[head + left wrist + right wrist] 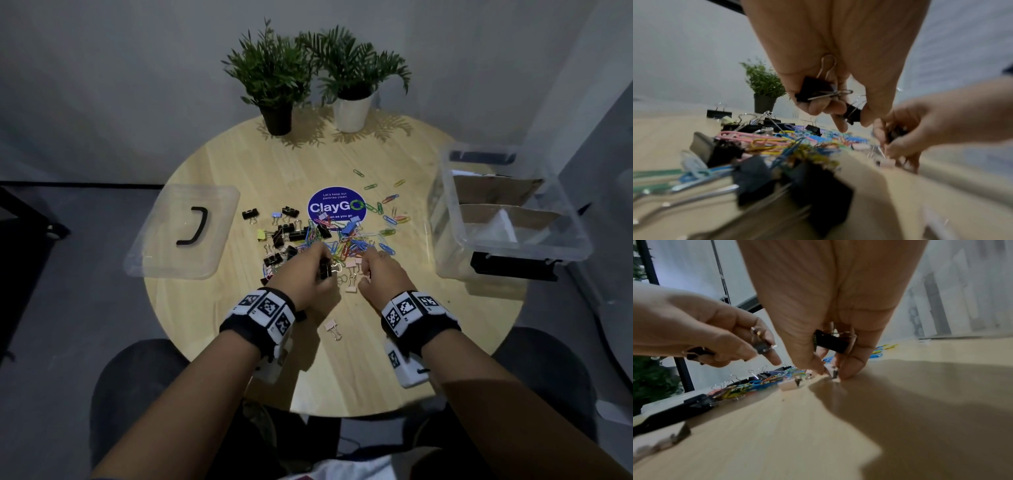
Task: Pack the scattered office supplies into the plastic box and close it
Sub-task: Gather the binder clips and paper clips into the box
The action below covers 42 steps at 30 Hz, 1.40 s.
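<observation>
A heap of coloured paper clips [346,240] and black binder clips [287,233] lies mid-table on the round wooden table [428,325]. My left hand [310,270] hovers over the heap's near edge and grips black binder clips [818,88] in its curled fingers. My right hand [380,274] keeps a black binder clip [830,342] tucked in the palm while thumb and finger pinch a small pale binder clip [833,374] on the tabletop. The open clear plastic box [513,205] stands at the right edge. Its lid [185,229] with a black handle lies at the left.
Two potted plants [274,85] [356,85] stand at the table's far edge. A round blue ClayGo sticker [337,207] sits mid-table. One pink binder clip [333,327] lies alone near me. Several pale binder clips [349,274] lie between my hands. Cardboard pieces lie inside the box.
</observation>
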Available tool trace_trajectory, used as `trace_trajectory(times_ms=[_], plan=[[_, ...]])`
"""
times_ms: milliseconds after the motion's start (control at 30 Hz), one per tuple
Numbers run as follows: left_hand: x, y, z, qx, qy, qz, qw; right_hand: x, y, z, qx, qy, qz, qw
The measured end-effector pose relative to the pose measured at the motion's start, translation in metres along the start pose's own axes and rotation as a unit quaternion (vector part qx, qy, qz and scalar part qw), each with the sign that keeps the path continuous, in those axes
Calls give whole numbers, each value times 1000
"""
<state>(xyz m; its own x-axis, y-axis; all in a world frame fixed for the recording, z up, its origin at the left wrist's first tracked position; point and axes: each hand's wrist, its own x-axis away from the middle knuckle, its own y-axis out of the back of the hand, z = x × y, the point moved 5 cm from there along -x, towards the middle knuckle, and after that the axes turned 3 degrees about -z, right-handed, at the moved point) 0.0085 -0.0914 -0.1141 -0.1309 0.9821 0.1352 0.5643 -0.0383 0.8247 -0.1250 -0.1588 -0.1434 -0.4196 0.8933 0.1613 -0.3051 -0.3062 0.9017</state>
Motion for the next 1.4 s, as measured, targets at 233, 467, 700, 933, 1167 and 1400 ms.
trace_trajectory(times_ms=[233,467,700,933,1167,1400], plan=[[18,-2,0,13,-3,70,997,2,2,1,-121,-40,-18,992],[33,-41,7,-119,-17,154,981,0,4,12,-84,-27,-52,995],[28,-40,7,-123,-25,160,979,-5,-7,25,71,15,62,995],[20,-40,3,-144,-25,172,974,12,-13,20,30,15,96,995],[27,-33,1,-170,-44,176,969,19,-6,10,5,-30,58,998],[26,-29,7,-188,-31,184,964,29,9,10,-61,45,89,993]])
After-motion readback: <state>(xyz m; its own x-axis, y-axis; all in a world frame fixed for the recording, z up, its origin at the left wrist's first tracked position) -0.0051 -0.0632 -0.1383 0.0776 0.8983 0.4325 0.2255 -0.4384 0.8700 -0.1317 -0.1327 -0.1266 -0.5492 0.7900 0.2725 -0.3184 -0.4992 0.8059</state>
